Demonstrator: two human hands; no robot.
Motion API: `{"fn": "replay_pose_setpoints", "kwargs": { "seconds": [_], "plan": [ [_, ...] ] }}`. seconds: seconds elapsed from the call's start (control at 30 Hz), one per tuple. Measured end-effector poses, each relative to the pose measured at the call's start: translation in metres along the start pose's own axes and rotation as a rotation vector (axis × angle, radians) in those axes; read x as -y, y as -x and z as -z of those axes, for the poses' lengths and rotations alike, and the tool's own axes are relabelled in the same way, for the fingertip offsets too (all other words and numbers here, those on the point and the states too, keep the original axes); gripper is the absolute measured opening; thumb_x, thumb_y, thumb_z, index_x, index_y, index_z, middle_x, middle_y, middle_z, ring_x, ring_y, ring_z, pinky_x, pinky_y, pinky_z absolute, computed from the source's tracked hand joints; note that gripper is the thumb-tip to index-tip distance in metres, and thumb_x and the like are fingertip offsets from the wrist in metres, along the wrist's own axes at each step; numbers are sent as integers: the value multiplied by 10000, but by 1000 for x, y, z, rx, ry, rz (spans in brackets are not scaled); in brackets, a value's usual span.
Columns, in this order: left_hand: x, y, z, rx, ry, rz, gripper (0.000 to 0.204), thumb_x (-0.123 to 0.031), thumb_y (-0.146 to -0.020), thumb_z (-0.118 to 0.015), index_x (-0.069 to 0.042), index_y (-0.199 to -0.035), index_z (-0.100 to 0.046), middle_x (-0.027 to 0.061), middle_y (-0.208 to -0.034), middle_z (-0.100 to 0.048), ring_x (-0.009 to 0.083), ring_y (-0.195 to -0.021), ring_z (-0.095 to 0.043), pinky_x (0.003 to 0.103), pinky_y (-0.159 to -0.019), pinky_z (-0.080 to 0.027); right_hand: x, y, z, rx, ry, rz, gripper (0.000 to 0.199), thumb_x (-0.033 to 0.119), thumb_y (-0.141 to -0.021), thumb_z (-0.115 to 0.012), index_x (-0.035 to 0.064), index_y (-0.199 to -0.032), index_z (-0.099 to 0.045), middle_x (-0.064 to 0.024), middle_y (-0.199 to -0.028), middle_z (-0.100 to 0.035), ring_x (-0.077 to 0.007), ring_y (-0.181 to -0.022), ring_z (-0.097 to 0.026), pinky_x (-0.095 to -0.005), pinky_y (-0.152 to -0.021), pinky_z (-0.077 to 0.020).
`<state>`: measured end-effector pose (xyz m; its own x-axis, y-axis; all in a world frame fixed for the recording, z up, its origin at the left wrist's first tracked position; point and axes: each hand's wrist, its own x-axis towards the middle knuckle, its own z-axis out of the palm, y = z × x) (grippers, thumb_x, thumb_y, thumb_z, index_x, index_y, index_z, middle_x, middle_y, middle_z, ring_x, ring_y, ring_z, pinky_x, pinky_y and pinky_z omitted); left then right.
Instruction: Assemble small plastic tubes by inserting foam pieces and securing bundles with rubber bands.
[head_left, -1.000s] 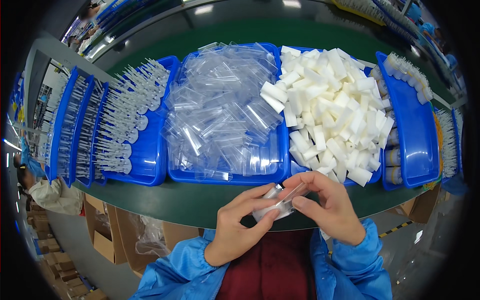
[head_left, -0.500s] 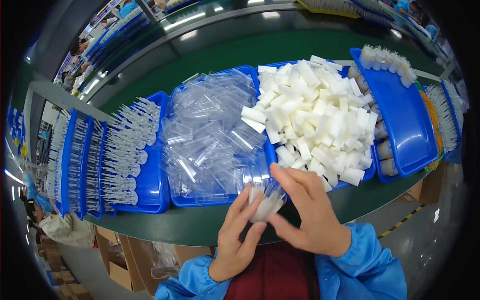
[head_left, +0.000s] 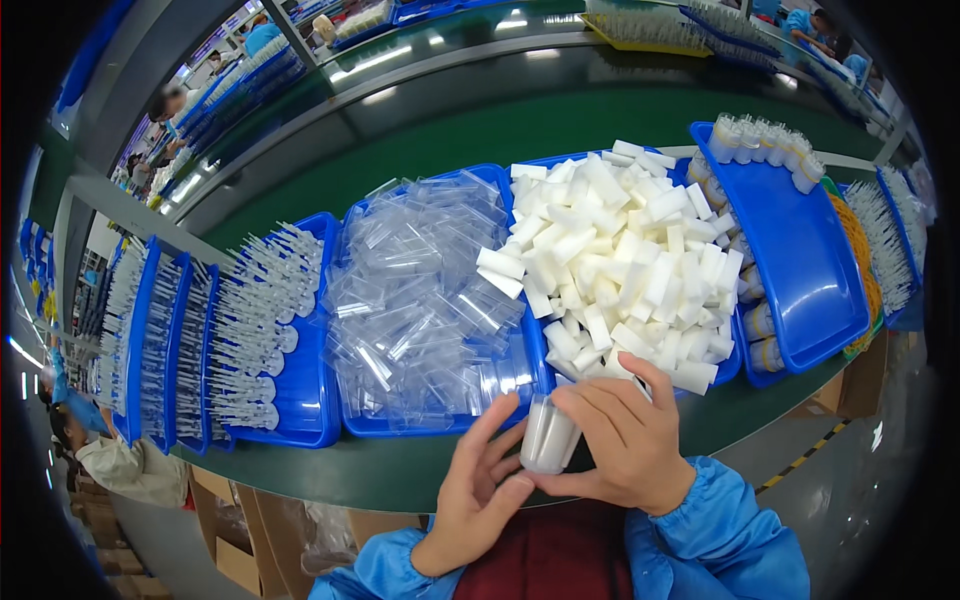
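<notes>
Green table, two hands, one cylinder

The right hand is gripping a clear-and-white piece, and the left hand is curving loosely beside it. Ahead of the left hand, clear plastic sheets are filling a blue tray. Ahead of the right hand, white blocks are lying heaped. Spiky white parts are standing left of the left hand; another tray is resting right of the right hand.
</notes>
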<state>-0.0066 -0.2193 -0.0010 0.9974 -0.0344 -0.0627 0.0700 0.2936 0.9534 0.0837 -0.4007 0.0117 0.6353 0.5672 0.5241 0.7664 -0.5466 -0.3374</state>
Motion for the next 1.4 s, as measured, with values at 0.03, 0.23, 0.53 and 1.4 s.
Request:
{"fn": "replay_pose_setpoints", "kwargs": {
  "seconds": [0.03,0.23,0.53,1.4],
  "plan": [
    [-2,-1,0,-32,54,18,707,-119,-1009,-590,-3,-1584,-197,219,-1619,-233,330,-1470,-339,437,-1155,-377,0,1,0,-7,-51,24,742,527,-667,-866,33,-1179,-656,-82,-1134,-685,-225,-1025,-659,-478,-1049,-410],
    [0,-2,15,186,402,502,575,-302,-1060,-538,-6,-1508,-331,126,-1403,-515,194,-1322,-501,348,-1082,-439,14,0,-2,54,-315,3,623,379,-775,-788,10,-1248,-622,-111,-1226,-657,-262,-1077,-637,-403,-963,-481],
    [14,3,15,266,518,627,526,-167,-971,-685,-16,-1417,-450,93,-1304,-573,165,-1236,-558,335,-1022,-487,13,22,-12,189,-373,93,625,377,-791,-755,22,-1282,-605,-106,-1239,-657,-272,-1076,-634,-412,-970,-485],
    [11,-15,-7,11,-285,370,254,-55,-759,-872,-10,-871,-648,39,-754,-679,74,-703,-637,220,-636,-520,-68,73,106,-412,177,-347,264,-21,-758,-770,58,-1007,-729,-74,-879,-695,-234,-774,-631,-340,-676,-449]
  ]
}}
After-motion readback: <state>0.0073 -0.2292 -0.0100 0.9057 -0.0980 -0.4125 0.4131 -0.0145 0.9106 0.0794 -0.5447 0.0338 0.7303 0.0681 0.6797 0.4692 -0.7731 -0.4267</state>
